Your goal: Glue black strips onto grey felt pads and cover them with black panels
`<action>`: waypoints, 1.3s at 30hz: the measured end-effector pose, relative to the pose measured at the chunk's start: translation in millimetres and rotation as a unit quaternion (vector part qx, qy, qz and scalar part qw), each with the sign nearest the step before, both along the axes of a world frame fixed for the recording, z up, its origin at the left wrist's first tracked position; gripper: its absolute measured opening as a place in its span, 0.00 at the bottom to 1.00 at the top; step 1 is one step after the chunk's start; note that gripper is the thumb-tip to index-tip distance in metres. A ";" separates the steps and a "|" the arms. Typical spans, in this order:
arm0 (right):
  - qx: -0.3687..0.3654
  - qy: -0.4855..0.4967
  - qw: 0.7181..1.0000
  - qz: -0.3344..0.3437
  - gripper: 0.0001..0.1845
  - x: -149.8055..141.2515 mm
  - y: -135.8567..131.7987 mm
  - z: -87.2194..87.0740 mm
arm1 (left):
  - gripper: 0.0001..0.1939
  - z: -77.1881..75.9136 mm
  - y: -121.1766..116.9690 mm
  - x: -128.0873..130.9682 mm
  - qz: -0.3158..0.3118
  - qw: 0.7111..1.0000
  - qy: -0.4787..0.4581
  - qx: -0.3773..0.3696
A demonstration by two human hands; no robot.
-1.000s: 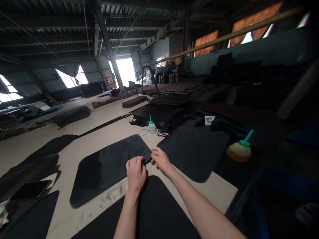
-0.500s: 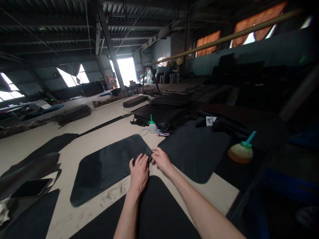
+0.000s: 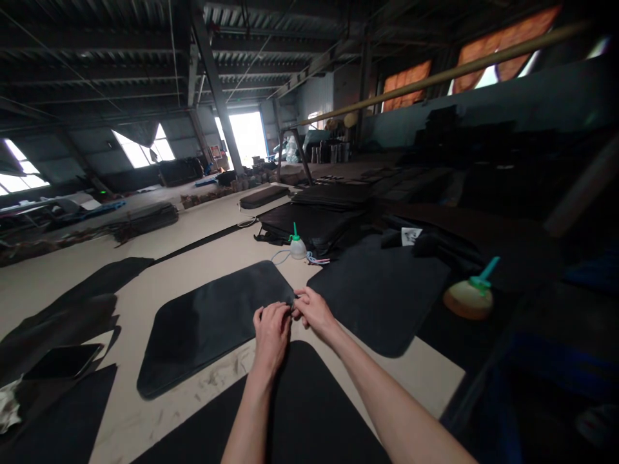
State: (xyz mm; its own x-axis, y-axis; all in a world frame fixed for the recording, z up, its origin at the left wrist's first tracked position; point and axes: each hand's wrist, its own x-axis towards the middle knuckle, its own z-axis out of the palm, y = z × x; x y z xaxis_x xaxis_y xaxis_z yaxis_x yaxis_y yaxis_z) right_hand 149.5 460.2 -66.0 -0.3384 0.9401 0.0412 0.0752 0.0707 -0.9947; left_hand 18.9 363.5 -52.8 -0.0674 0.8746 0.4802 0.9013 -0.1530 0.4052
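A flat black panel with rounded corners (image 3: 203, 325) lies on the pale table in front of me. At its near right corner, my left hand (image 3: 271, 332) is closed with bent fingers on the edge. My right hand (image 3: 313, 310) pinches the same corner from the right, thumb and fingers pressed together. The two hands' fingertips almost meet there and partly hide the corner. Just below my hands is another black panel (image 3: 309, 406), partly covered by my left forearm. To the right of my right hand rests a third black panel (image 3: 382, 293).
A small squeeze bottle with a green nozzle (image 3: 298, 247) stands beyond the hands, beside thin cords (image 3: 316, 259). A larger bottle of amber liquid (image 3: 468, 299) is at right. Stacked black pieces (image 3: 309, 222) lie behind. A phone (image 3: 64, 362) lies at left on the pale tabletop (image 3: 207, 380).
The fingers of my left hand have curled in more at the panel's corner. My right hand stays pinched at nearly the same spot.
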 end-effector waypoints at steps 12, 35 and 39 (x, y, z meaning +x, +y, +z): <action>-0.021 0.039 0.999 0.016 0.19 -3.9 -5.6 10.3 | 0.11 1.2 1.6 -4.8 0.045 0.999 -0.004 0.025; 0.014 0.039 0.999 -0.010 0.23 -11.9 -0.1 -7.1 | 0.11 -3.2 2.4 -4.2 0.030 0.998 0.008 0.059; 0.021 0.031 0.999 -0.012 0.24 -12.4 0.8 -9.1 | 0.10 -4.9 3.5 -5.4 0.026 0.998 0.010 0.060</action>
State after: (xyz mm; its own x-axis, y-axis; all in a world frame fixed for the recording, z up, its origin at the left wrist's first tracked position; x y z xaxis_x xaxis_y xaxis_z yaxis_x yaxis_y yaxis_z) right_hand 137.1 460.9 -75.2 -0.3120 0.9447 0.1007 0.0155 0.1111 -0.9937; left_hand 13.5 367.0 -57.7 -0.1014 0.8066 0.5824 0.9169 -0.1515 0.3694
